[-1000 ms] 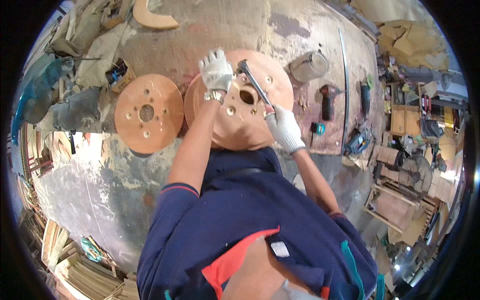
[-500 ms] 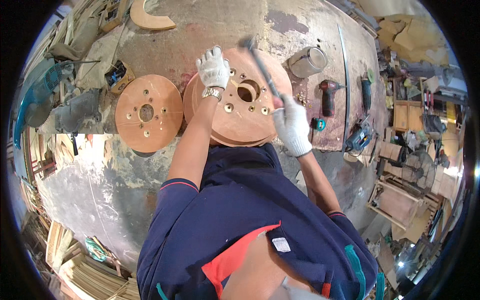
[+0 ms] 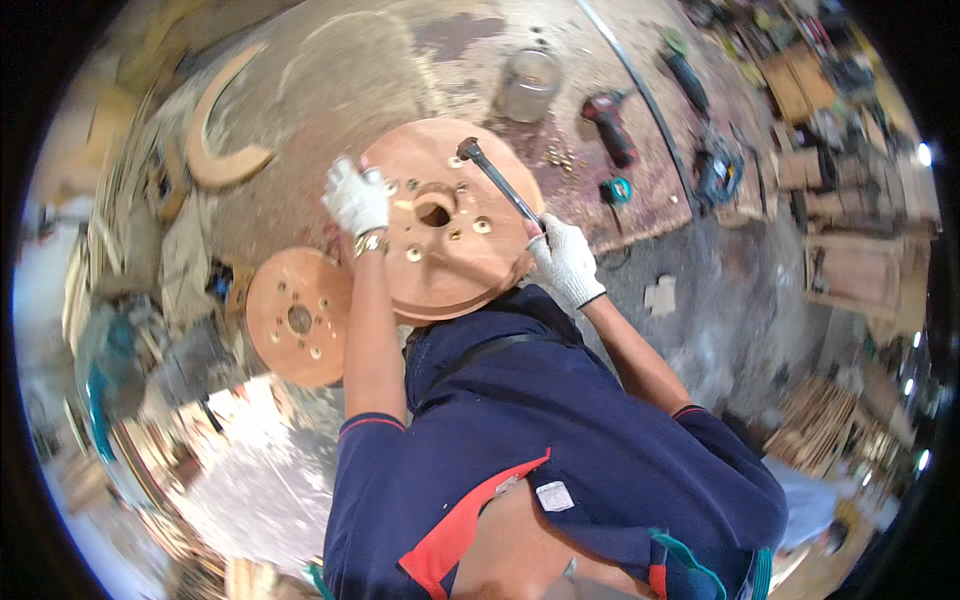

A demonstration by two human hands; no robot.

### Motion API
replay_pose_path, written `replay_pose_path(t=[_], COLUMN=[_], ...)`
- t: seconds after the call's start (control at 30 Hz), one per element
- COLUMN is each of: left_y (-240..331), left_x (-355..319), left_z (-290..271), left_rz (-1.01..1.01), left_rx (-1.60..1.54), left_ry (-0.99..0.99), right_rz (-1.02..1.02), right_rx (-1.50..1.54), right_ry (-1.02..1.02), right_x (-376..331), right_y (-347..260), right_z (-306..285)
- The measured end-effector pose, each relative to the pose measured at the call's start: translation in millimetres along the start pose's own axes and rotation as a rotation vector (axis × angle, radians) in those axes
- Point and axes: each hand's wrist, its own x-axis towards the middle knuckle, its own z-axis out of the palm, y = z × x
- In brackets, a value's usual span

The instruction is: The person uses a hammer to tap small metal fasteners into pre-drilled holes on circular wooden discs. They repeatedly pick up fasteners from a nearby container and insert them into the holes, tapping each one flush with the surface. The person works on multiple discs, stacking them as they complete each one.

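A hammer (image 3: 505,188) with a dark head and metal handle is held in my gloved right hand (image 3: 566,262). Its head lies over the upper right of a large round wooden disc (image 3: 455,265), near one of the metal inserts; contact cannot be told. The disc has a round central hole ringed by several inserts, and another layer shows beneath its near edge. My gloved left hand (image 3: 357,197), a watch at its wrist, rests at the disc's left rim with fingers partly spread. Below my left forearm's side sits a smaller wooden disc (image 3: 272,320), partly covered by that arm.
Beyond the large disc stand a clear jar (image 3: 528,85), scattered small brass-coloured pieces (image 3: 563,160), a red-black drill (image 3: 610,128) and a teal tape roll (image 3: 617,190). A long metal strip (image 3: 640,85) and a grinder (image 3: 686,80) lie right. A curved wooden piece (image 3: 205,150) is far left.
The hammer's head has come down toward the disc from its raised, blurred position. My left hand has shifted toward the disc's left rim. The whole view has turned counterclockwise.
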Motion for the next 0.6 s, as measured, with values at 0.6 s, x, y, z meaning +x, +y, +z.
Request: replay_pose_path(t=[0.6], left_y=[280.2], left_x=[-130.2], left_z=[57.0], left_rz=[0.745], left_rx=[-0.213], left_ry=[-0.779], right_rz=[0.584], right_rx=[0.155], right_ry=[0.070], right_x=[-88.3], right_y=[174.0], right_z=[29.1])
